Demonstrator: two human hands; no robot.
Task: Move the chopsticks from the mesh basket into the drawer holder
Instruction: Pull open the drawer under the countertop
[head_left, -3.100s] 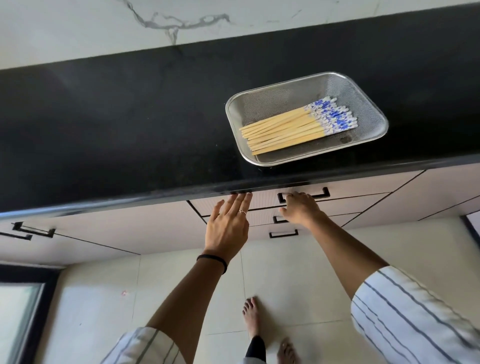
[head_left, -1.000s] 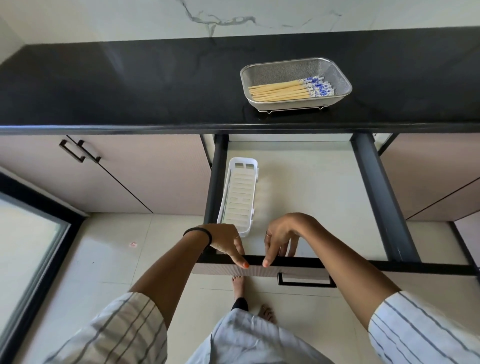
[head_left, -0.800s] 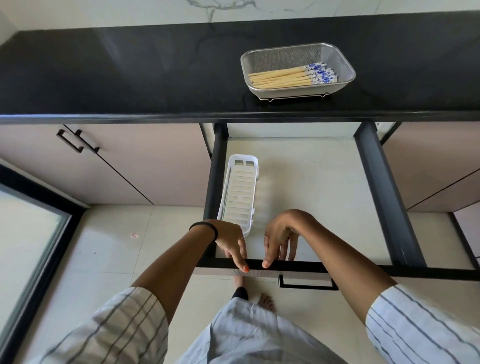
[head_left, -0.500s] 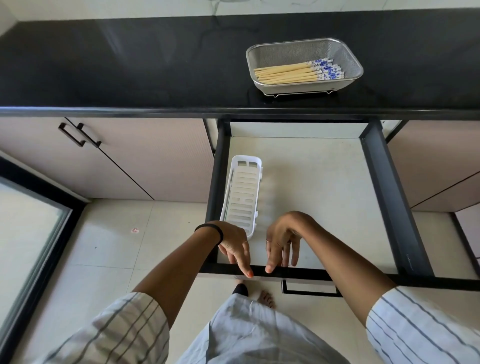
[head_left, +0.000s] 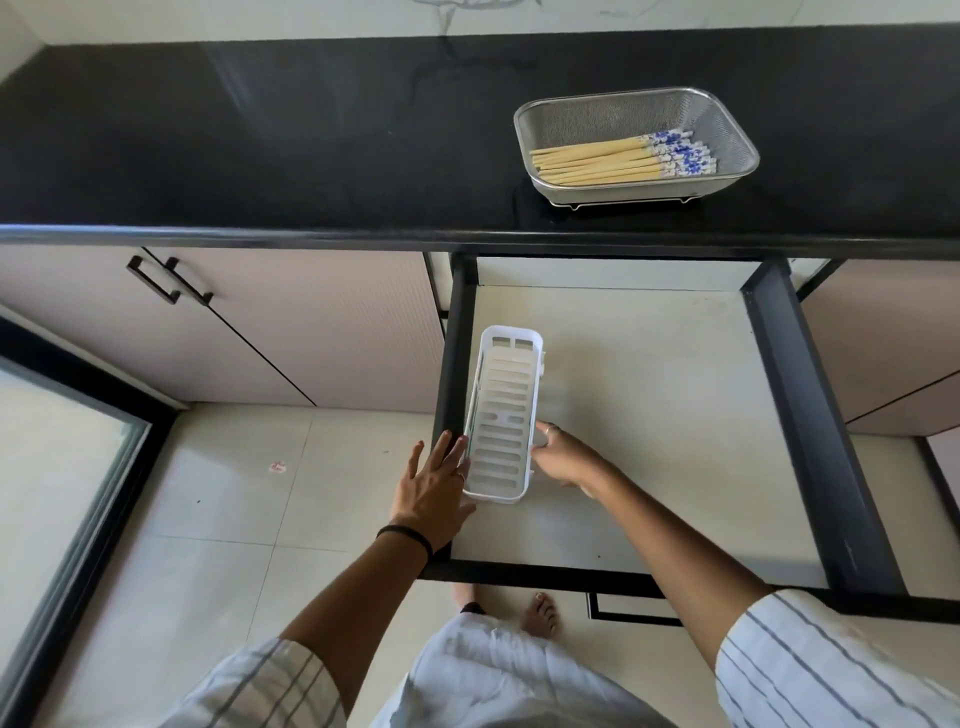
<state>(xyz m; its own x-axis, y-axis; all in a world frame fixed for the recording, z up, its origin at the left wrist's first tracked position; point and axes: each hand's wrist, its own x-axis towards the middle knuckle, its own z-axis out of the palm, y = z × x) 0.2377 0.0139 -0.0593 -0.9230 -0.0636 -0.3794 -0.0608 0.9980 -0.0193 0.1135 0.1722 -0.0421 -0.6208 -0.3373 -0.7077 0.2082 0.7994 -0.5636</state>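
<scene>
With the drawer (head_left: 649, 415) pulled fully out from under the black counter (head_left: 260, 145), my hands have left its front rail, where they rested half a second ago, and reached inside to the white slotted holder (head_left: 503, 415) lying along the drawer's left edge. My left hand (head_left: 434, 493), fingers spread and flat, presses against the holder's near left corner without closing on it. My right hand (head_left: 563, 457) meets the holder's right wall, fingers loosely curled beside it; whether it truly grips I cannot tell. The holder is empty and appears slightly angled, so I judge this a squaring-up before loading. To the right, toward the counter's front edge above the drawer, the mesh basket (head_left: 727, 119) holds every one of the chopsticks (head_left: 613, 161), bundled with their blue-patterned ends pointing right. None has been moved; the transfer itself has not begun.
</scene>
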